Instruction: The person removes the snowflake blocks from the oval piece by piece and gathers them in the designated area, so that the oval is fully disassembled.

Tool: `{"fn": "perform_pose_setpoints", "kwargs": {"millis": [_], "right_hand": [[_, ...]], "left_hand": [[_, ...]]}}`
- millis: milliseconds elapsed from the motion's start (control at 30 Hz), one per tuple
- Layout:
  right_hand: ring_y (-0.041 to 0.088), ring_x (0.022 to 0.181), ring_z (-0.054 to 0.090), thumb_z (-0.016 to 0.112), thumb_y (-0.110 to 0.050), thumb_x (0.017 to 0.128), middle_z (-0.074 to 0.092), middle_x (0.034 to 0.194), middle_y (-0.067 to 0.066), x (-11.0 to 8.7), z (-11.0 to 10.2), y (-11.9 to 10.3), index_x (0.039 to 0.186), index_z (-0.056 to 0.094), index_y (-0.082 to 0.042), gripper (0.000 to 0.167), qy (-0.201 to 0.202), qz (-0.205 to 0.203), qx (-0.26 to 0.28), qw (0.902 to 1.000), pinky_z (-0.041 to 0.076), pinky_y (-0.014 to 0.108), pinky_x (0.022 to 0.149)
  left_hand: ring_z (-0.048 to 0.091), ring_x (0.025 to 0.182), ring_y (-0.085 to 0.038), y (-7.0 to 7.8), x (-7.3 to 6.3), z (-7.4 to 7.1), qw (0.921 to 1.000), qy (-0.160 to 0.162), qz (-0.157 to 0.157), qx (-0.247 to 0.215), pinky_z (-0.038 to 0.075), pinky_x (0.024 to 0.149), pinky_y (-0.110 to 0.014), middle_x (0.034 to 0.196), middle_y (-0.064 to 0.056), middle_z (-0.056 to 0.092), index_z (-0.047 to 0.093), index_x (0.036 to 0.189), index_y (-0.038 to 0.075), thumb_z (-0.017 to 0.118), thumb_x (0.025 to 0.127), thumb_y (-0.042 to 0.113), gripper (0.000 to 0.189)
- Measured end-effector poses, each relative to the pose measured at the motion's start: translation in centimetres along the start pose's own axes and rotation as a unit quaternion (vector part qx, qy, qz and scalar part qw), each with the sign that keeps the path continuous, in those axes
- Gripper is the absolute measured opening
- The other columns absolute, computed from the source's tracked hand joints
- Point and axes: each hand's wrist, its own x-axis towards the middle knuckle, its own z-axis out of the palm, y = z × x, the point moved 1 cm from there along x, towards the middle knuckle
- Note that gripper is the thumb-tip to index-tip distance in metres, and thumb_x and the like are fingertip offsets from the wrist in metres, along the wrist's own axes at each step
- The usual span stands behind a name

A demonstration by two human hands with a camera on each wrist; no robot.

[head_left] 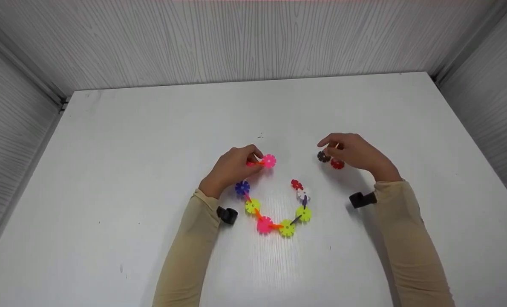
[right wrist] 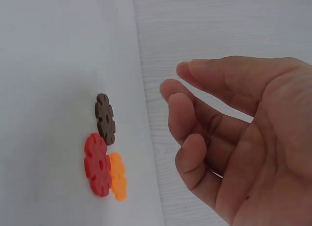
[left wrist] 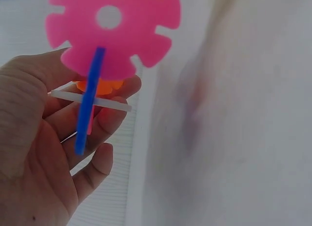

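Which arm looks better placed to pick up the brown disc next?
Probably the right: the right grip hovers near the brown disc, holding nothing, while the left grip holds linked discs farther off.

A white tabletop (head_left: 108,140) spreads across the middle and bottom of the frame; I see a grey, wood-grained back panel (head_left: 236,42) along the top, a left panel (head_left: 15,115) and a right panel (head_left: 492,85) at the edges, and small dark specks (head_left: 260,137) just above centre.

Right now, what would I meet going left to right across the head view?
Left sleeve, left grip, farther pink disc, nearer red disc, brown disc, farther red disc, right wrist camera, right sleeve.
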Motion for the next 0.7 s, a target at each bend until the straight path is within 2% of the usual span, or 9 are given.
{"fn": "perform_pose_setpoints", "kwargs": {"millis": [200, 400, 700], "right_hand": [[0.027, 0.081, 0.059, 0.053, -0.019, 0.098, 0.066, 0.100, 0.014, 0.4, 1.2, -1.5, 0.121, 0.062, -0.010, 0.027, 0.015, -0.021, 0.014, 0.9996, 0.049, 0.027, 0.064], [0.022, 0.083, 0.057, 0.058, -0.019, 0.096, 0.067, 0.103, 0.012, 0.5, 2.4, -3.3, 0.120, 0.064, -0.009, 0.026, 0.029, -0.069, -0.027, 0.9968, 0.049, 0.031, 0.070], [0.021, 0.084, 0.060, 0.063, -0.022, 0.093, 0.067, 0.099, 0.008, 0.5, 4.2, -5.5, 0.121, 0.064, -0.010, 0.030, 0.034, -0.090, -0.075, 0.9925, 0.050, 0.033, 0.071]], "left_hand": [[0.063, 0.095, -0.021, 0.0, 0.0, 0.2, 0.9999, 0.004, 0.013, 0.007, 0.051, 0.091, -0.035, 0.105, -0.008, 0.070, 0.066, 0.111, 0.009, 0.064, 0.091, 0.029, 0.029], [0.062, 0.091, -0.020, 0.4, -0.2, 0.2, 0.9997, 0.004, 0.012, 0.022, 0.052, 0.089, -0.035, 0.103, -0.006, 0.069, 0.066, 0.110, 0.009, 0.064, 0.091, 0.030, 0.029], [0.056, 0.075, -0.018, 1.1, -0.5, 0.2, 0.9990, 0.012, 0.025, 0.036, 0.052, 0.076, -0.033, 0.088, -0.006, 0.069, 0.069, 0.097, 0.009, 0.064, 0.091, 0.029, 0.022]]}}
